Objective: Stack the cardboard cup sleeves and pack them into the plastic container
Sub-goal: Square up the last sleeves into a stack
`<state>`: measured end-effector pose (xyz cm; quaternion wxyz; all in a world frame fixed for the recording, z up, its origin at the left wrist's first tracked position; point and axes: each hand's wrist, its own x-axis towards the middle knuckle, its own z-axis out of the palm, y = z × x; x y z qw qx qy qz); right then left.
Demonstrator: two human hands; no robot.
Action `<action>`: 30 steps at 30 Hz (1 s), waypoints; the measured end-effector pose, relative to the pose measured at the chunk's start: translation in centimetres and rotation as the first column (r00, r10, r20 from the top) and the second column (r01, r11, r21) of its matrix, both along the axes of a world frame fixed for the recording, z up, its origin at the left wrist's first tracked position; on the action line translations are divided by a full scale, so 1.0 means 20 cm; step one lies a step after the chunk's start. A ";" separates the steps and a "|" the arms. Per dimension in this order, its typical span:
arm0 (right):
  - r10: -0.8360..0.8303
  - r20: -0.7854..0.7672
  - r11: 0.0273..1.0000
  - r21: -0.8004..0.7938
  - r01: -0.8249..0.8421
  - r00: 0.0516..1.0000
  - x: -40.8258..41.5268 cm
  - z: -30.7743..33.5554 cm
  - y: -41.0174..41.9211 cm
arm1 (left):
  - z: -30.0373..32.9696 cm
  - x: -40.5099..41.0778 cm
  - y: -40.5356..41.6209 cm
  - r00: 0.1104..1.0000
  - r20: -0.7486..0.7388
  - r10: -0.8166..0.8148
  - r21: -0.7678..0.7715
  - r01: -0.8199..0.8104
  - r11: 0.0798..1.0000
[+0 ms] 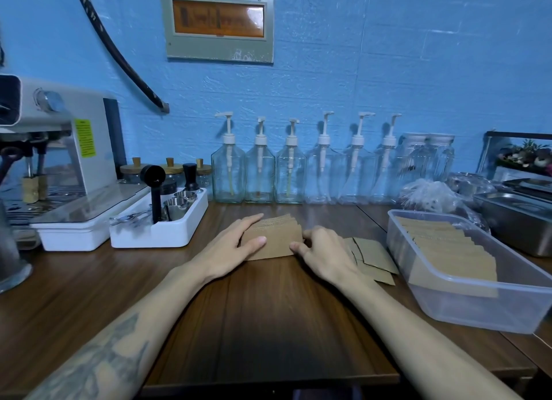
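A stack of flat brown cardboard cup sleeves (pixel 279 235) stands on edge on the wooden table, fanned toward the wall. My left hand (pixel 236 245) presses its left end, thumb on the front face. My right hand (pixel 321 250) grips its right end with curled fingers. A few loose sleeves (pixel 372 257) lie flat on the table just right of my right hand. The clear plastic container (pixel 478 304) sits at the right, with a row of sleeves (pixel 448 250) packed inside it.
A white tray (pixel 167 235) with metal cups and a black tamper stands left of the stack, beside an espresso machine (pixel 59 148). Several glass pump bottles (pixel 260 172) line the blue wall. A steel pan (pixel 516 217) and a plastic bag sit behind the container.
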<state>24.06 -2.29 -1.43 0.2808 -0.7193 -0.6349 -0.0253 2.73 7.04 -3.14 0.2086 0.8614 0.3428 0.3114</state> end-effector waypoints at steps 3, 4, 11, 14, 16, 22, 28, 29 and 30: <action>-0.008 0.068 1.000 0.006 0.007 0.998 -0.01 -0.01 0.02 | 0.00 0.00 0.00 1.000 -0.011 0.005 -0.003 -0.006 1.000; 0.004 0.043 1.000 -0.016 -0.004 0.999 -0.01 -0.02 0.02 | 0.00 0.00 0.00 1.000 -0.001 0.011 -0.019 -0.011 1.000; 0.207 -0.290 0.953 -0.156 -0.260 0.934 -0.02 0.00 0.04 | 0.00 0.01 0.00 1.000 0.018 0.020 -0.072 -0.018 0.997; 0.228 -0.364 0.946 -0.138 -0.294 0.903 -0.03 0.00 0.06 | 0.00 0.03 0.00 0.999 0.054 0.007 -0.125 0.000 0.992; 0.231 -0.371 0.953 -0.100 -0.286 0.899 -0.04 -0.01 0.06 | 0.00 0.05 -0.01 0.996 0.092 0.005 -0.172 0.011 0.985; 0.235 -0.307 0.969 -0.003 -0.248 0.922 -0.01 -0.02 0.09 | 0.00 0.07 0.01 0.976 0.217 0.013 -0.193 0.030 0.981; 0.258 -0.290 0.961 -0.017 -0.275 0.922 -0.01 -0.04 0.09 | 0.01 0.07 0.00 0.980 0.200 0.005 -0.217 0.039 0.975; 0.261 -0.276 0.958 -0.045 -0.284 0.925 -0.02 -0.05 0.09 | 0.01 0.07 0.00 0.984 0.177 0.004 -0.234 0.038 0.972; 0.262 -0.265 0.956 -0.056 -0.286 0.928 -0.02 -0.06 0.09 | 0.01 0.07 0.00 0.986 0.167 0.002 -0.244 0.039 0.969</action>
